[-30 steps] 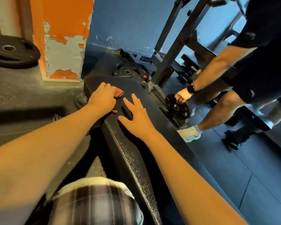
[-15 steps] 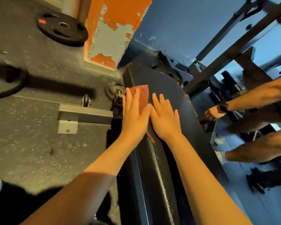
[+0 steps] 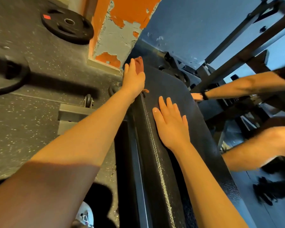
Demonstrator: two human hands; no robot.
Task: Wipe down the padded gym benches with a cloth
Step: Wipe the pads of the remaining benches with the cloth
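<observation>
1. A black padded surface is seen running away from the wearer, with a line of pale stitching along its left edge.
2. A reddish cloth is found at the far left corner of that surface, close to the edge. It is pinned under the left hand, with most of it showing past the fingertips and a small scrap by the wrist.
3. The left hand is laid flat on the cloth, fingers straight and together, pressing rather than gripping.
4. The right hand is placed palm down on the bare padding, nearer to the wearer and just right of the stitching. Its fingers are straight and slightly spread, and nothing is held. It is kept apart from the cloth.
5. A black weight plate is seen lying on the speckled floor at upper left, beside a pillar of peeling orange paint.
6. At the right, another person's forearm is stretched towards the surface's far right edge, and a dark band is worn on its wrist. Whether that person's hand is touching the padding cannot be told.
</observation>
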